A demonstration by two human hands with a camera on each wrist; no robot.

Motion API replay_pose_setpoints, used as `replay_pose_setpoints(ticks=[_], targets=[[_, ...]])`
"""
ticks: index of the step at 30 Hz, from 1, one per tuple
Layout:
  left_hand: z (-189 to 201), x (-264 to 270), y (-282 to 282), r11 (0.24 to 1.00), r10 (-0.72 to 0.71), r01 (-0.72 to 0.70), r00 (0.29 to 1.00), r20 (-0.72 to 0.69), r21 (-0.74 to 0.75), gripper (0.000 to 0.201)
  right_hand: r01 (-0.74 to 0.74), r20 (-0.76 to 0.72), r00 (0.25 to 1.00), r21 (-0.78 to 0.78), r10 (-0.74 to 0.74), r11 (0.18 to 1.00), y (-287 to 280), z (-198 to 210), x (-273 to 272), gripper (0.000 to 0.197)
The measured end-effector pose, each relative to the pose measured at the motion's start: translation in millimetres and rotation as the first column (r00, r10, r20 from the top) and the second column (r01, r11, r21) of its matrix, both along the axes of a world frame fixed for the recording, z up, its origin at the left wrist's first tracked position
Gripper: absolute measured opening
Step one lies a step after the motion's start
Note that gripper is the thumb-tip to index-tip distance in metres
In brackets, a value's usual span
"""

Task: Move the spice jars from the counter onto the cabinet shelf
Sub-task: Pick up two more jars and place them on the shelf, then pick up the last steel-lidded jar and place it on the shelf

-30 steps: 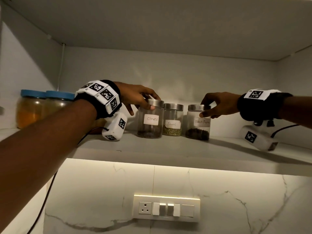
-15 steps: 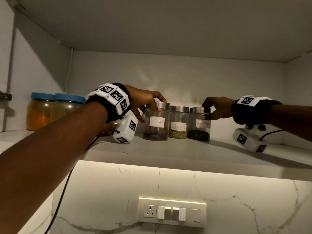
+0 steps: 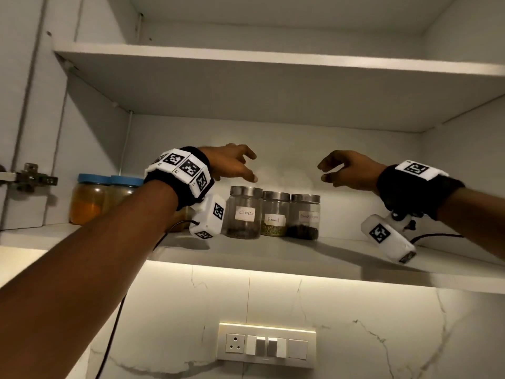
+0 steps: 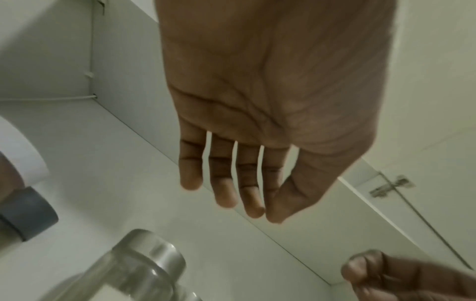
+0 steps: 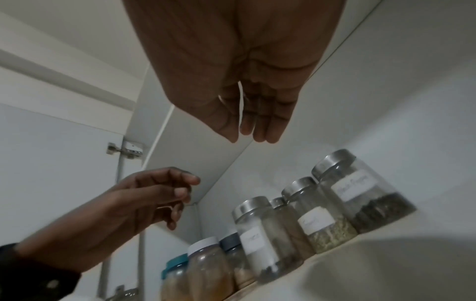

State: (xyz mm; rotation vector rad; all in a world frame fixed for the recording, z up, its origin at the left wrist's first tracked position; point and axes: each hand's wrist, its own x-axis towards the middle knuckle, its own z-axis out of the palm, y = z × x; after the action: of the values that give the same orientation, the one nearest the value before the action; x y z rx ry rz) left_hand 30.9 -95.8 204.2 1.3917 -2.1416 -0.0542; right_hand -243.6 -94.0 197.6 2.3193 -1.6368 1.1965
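The left hand (image 3: 232, 165) hangs with fingers loosely spread and holds nothing, just above and a little left of the jar marked Cloves (image 3: 244, 216); the left wrist view shows its fingers (image 4: 224, 183) straight and apart over that jar's steel lid. The right hand (image 3: 349, 169) is likewise empty, fingers relaxed and slightly curled, above and to the right of the black pepper jar (image 3: 304, 216), touching nothing. Between these two stands the fennel jar (image 3: 274, 214), and the three steel-lidded spice jars sit upright in a close row, touching or nearly so, toward the far part of the cabinet shelf (image 3: 273, 255). By my reading they are placed and the hands are free. The risk now is a trailing finger, the wrist camera pod (image 3: 209, 216) or its cable catching the Cloves jar as the arm draws off; packed so tightly, one knocked jar would push the others. To the left stand two blue-lidded jars (image 3: 106, 199) of yellowish contents, and the right wrist view seems to show more jars behind, though blur leaves that uncertain. A bare upper shelf (image 3: 273, 61) lies above, a door hinge (image 3: 30, 176) at far left, and a lit marble wall with a switch panel (image 3: 266, 344) below.
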Motion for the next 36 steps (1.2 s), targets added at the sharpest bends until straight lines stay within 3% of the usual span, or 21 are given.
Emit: replay_pose_setpoints(ticks=[4, 7, 12, 18, 26, 32, 36], targets=[[-17, -16, 46, 0.987, -0.079, 0.072, 0.996, -0.047, -0.142, 0.024, -0.17, 0.165, 0.971, -0.018, 0.171, 0.985, 44, -30, 11, 0.021], [-43, -30, 72, 0.962, -0.104, 0.077, 0.99, -0.091, -0.262, 0.017, -0.238, 0.245, 0.938, -0.062, 0.246, 0.969, 77, -56, 16, 0.018], [-101, -51, 110, 0.945, -0.145, 0.1, 0.982, -0.124, -0.313, 0.013, -0.291, 0.352, 0.885, -0.097, 0.306, 0.952, 125, -109, 10, 0.013], [-199, -66, 126, 0.977, -0.148, 0.12, 0.977, -0.152, -0.177, 0.016, -0.254, 0.391, 0.884, -0.056, 0.255, 0.966, 151, -194, -1, 0.009], [-358, -85, 119, 0.989, -0.12, 0.127, 0.989, -0.085, 0.078, 0.02, -0.106, 0.24, 0.966, 0.024, 0.097, 0.994, 156, -333, -11, 0.005], [-458, -100, 99, 0.928, -0.095, 0.121, 0.991, -0.09, 0.353, 0.029, -0.009, 0.239, 0.971, 0.158, -0.029, 0.987, 129, -445, -28, 0.005], [-526, -112, 85, 0.883, -0.094, 0.111, 0.994, -0.059, 0.456, 0.032, 0.062, 0.229, 0.964, 0.294, -0.133, 0.954, 112, -517, -45, 0.005]])
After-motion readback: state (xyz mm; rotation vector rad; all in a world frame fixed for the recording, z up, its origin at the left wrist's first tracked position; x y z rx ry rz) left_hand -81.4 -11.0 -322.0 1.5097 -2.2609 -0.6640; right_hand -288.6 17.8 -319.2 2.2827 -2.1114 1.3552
